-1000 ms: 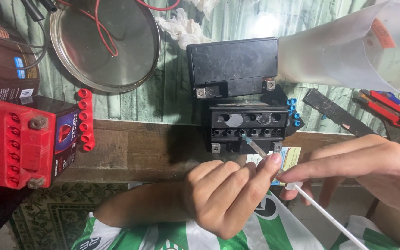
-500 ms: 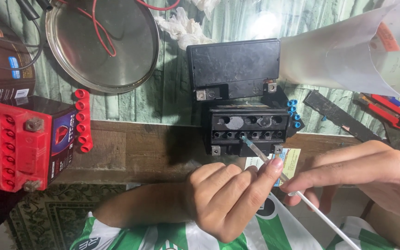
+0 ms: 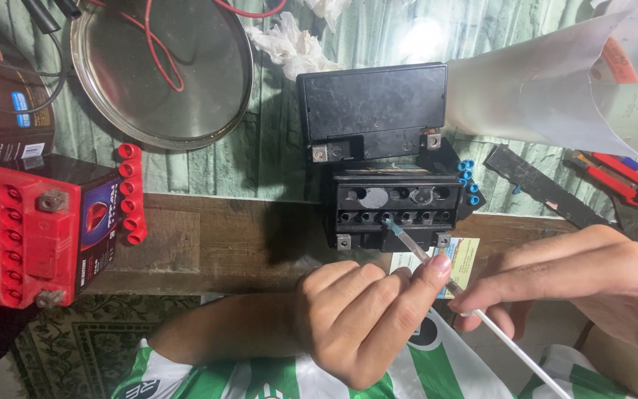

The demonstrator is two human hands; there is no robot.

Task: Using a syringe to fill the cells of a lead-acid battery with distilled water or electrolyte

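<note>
My left hand (image 3: 367, 318) and my right hand (image 3: 585, 277) both grip a thin clear syringe (image 3: 416, 247) with a white plunger rod (image 3: 526, 358). Its tip rests in one of the row of small holes on top of a small black battery (image 3: 396, 207) on the wooden ledge. My left forefinger steadies the barrel, while my right fingers pinch the rear of the barrel where the rod enters. A second black battery (image 3: 374, 103) lies just behind the first one.
A red battery (image 3: 31, 233) with a strip of red caps (image 3: 133, 193) sits at the left. A round metal lid (image 3: 164, 66) with red wire lies at the back left. A translucent plastic jug (image 3: 585, 81), crumpled tissue (image 3: 289, 44) and red-handled pliers (image 3: 614, 174) lie behind.
The hands and the syringe hold almost the same pose. The view has shifted slightly; the syringe tip stays at the battery's holes.
</note>
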